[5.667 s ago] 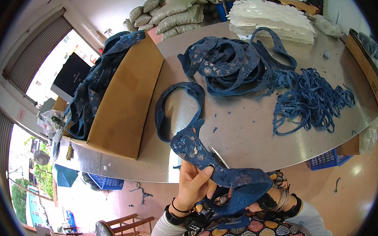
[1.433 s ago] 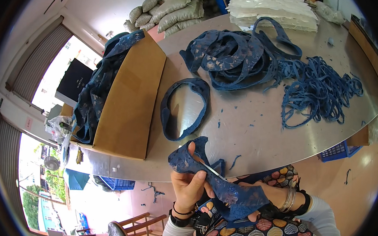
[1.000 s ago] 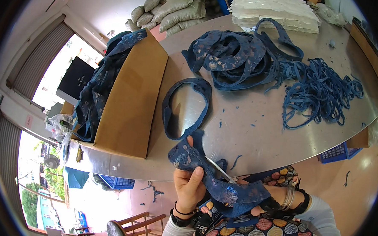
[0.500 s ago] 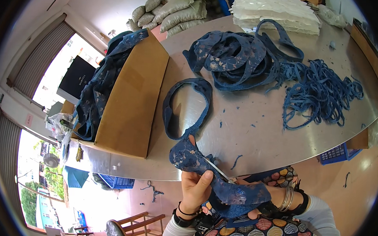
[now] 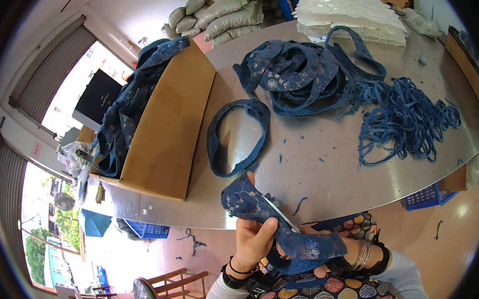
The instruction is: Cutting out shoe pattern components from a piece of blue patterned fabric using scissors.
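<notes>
You are trimming a blue lace strip (image 5: 258,204) that is hanging just over the near edge of the metal table (image 5: 325,170), close to your body. Your left hand (image 5: 253,239) is pinching the strip from below, thumb on its near side and a fingertip showing above it, so that hand is clamped on the fabric. Your right hand (image 5: 320,256) is mostly hidden under the folded end of the strip; it appears to be working a pair of scissors (image 5: 279,216), whose pale blade is lying along the lace. Whether that hand's fingers are closed around the handles, I cannot tell.

By the look of it, you are partway through cutting along the strip's edge. The next move calls for feeding the lace forward with your left hand while keeping it taut, so the blade is following the pattern edge and not biting into it.

Further out on the table, a looped blue band (image 5: 237,138) is lying just beyond your hands. Past it a heap of lace bands (image 5: 303,77) is resting beside a tangle of thin blue offcuts (image 5: 403,120). A cardboard box (image 5: 164,129), draped with more lace, is standing at your left, and a stack of white sheets (image 5: 355,17) is sitting at the far edge.
</notes>
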Tool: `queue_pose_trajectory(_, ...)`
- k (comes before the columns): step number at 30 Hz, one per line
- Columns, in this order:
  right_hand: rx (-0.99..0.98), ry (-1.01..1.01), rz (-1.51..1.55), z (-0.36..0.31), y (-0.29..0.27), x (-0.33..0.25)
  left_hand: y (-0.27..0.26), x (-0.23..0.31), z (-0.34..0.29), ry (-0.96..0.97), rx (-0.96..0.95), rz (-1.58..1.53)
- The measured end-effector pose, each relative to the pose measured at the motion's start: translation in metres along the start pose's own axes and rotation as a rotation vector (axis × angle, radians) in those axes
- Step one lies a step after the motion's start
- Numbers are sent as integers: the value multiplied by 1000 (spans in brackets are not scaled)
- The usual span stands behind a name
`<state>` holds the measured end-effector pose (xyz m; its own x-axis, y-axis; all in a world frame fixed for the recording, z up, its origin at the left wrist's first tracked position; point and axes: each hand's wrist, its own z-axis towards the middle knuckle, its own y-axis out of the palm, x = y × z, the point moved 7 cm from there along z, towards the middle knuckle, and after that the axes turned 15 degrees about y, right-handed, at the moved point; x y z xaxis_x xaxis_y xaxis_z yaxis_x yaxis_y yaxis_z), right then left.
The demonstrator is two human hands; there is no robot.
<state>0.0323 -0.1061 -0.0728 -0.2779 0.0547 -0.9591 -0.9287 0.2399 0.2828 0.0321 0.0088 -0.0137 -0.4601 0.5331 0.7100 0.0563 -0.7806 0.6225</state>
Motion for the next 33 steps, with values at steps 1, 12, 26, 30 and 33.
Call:
queue_pose_trajectory(1,14,-30,-70,0,0,0,-3,-3,-3,-18,10,3)
queue_pose_trajectory(12,123,53,-193,-3,-8,15,-1,-8,-6,-117,5,14)
queue_pose_trajectory(26,-111,125,80,7,-4,47,2,-2,-6,-62,1,36)
queue_pose_trajectory(30,-69,-38,-65,3,-4,27,-2,-4,-7,-78,10,70)
queue_pose_trajectory(33,23,14,-198,-3,-6,6,-5,-4,-8,-88,12,83)
